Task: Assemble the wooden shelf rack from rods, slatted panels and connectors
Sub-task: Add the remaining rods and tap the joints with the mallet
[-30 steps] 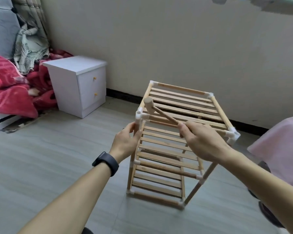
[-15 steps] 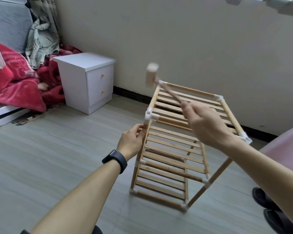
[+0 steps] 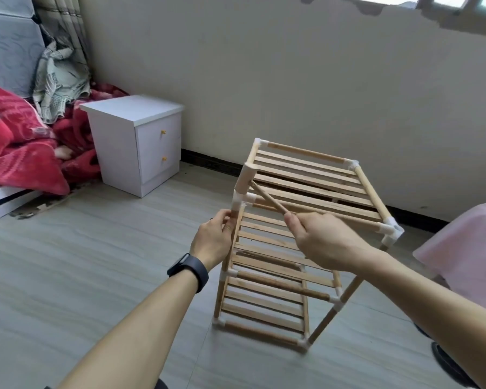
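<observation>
Mallet (image 3: 267, 196) apparently against rack (image 3: 306, 154) corner

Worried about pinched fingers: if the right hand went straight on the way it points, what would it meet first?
The right hand, following its mallet handle, would likely meet the white connector on the rack's top corner, above the left hand; depth is unclear.

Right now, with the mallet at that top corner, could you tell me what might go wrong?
The left hand grips the upright just below the white connector the mallet is at, so a glancing blow could catch its fingers. The right hand grips the handle far from its head; a mishit might skew the rack.
</observation>
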